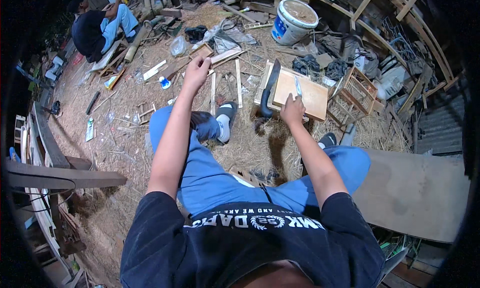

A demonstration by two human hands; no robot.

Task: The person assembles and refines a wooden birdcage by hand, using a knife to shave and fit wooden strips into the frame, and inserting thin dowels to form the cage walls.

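My left hand (pixel 196 74) is raised over the straw-covered ground, its fingers curled together; whatever they hold, if anything, is too small to make out. Below and beyond it lie a small wooden frame (pixel 202 51) and pale wood strips (pixel 239 83). At the right, my right hand (pixel 293 109) is closed around the handle end of a small knife (pixel 298 86), its silver blade pointing away from me. That hand rests over a light wooden board (pixel 312 99) on a low stand. A machete (pixel 270 85) with a dark blade and black curved handle lies along the board's left side.
A white bucket (pixel 295 25) stands at the far right, near a slatted wooden crate (pixel 359 90). A wide plank (pixel 415 193) is on my right and a beam (pixel 65 178) juts in from the left. Another person (pixel 97 30) sits at the far left. Scraps litter the ground.
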